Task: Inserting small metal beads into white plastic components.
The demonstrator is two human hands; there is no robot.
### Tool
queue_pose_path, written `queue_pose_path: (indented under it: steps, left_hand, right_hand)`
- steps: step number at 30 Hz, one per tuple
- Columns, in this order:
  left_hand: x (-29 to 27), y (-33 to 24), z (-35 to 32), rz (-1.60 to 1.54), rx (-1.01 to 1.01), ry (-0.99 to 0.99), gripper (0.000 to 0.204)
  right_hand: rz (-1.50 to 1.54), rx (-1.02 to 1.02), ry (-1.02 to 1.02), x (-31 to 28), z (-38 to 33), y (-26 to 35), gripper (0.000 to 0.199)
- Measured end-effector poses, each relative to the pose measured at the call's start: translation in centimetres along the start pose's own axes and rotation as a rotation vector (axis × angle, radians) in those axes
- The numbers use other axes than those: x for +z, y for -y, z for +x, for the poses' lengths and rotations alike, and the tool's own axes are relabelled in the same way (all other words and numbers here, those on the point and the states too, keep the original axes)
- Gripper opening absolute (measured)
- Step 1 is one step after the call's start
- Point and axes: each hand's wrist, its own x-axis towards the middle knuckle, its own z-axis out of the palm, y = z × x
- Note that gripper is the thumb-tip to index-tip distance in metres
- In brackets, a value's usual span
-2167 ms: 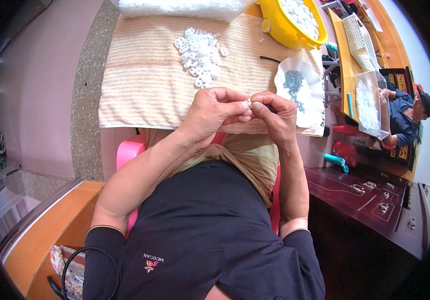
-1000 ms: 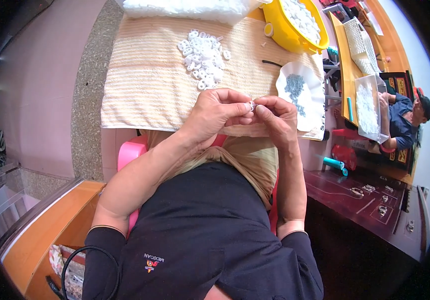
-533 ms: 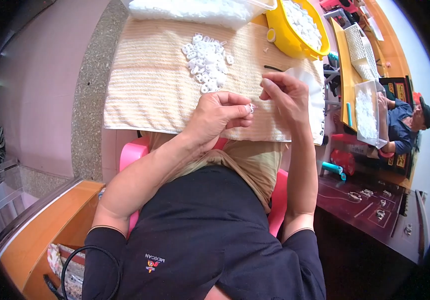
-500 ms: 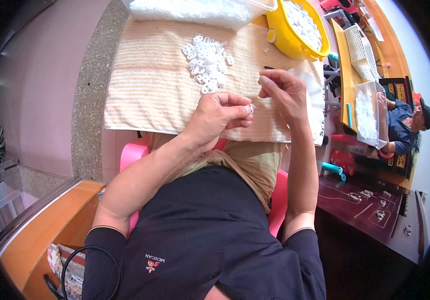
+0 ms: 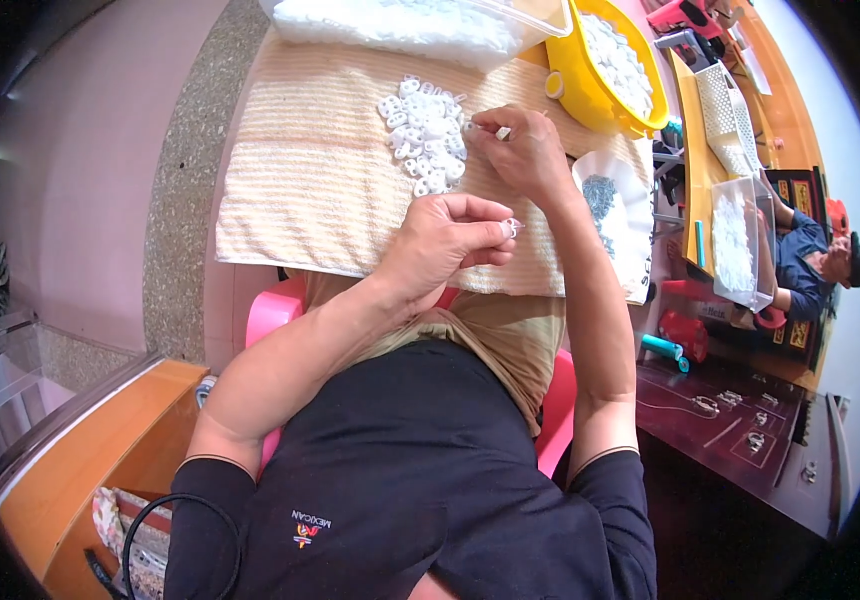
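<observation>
My left hand [image 5: 445, 240] pinches a small white and clear plastic piece [image 5: 514, 228] between thumb and fingertips, low over the striped towel. Farther off, my right hand [image 5: 525, 150] reaches to the right edge of a heap of small white plastic pieces with holes [image 5: 425, 135]. Its thumb and forefinger close on one small white piece [image 5: 470, 127] there. Something pale shows between its fingers, too small to name. Beside my right forearm lies a white dish or sheet [image 5: 635, 195] bearing tiny grey parts [image 5: 600, 200].
Beyond the heap stands a clear tub [image 5: 540, 35] of white pieces. A yellow basin [image 5: 570, 85] holds more. The towel [image 5: 300, 170] covers the table. At right, another person [image 5: 805, 250] sits by a clear bin [image 5: 745, 245] of white pieces.
My right hand has moved left and away from me, to the heap's edge, uncovering the grey parts. My left hand keeps its small piece, nearly still.
</observation>
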Motion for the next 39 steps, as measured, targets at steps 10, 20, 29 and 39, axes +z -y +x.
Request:
queue_pose_path:
  steps: [10,20,29,39]
  left_hand:
    - [-0.3,0.4,0.2,0.017,-0.009,0.000,0.013]
    - [0.0,0.2,0.0,0.023,-0.010,0.000,0.014]
    - [-0.1,0.2,0.0,0.032,-0.007,0.003,0.013]
    - [-0.1,0.0,0.1,0.018,0.008,0.015,0.013]
  right_hand:
    - [0.003,-0.059,-0.050,0.6,-1.2,0.5,0.016]
    - [0.128,0.082,-0.041,-1.6,-2.8,0.8,0.021]
    - [-0.036,-0.047,0.021,-1.8,-3.2,0.3,0.015]
    - [-0.083,-0.080,0.090,-2.4,-3.1,0.7,0.016]
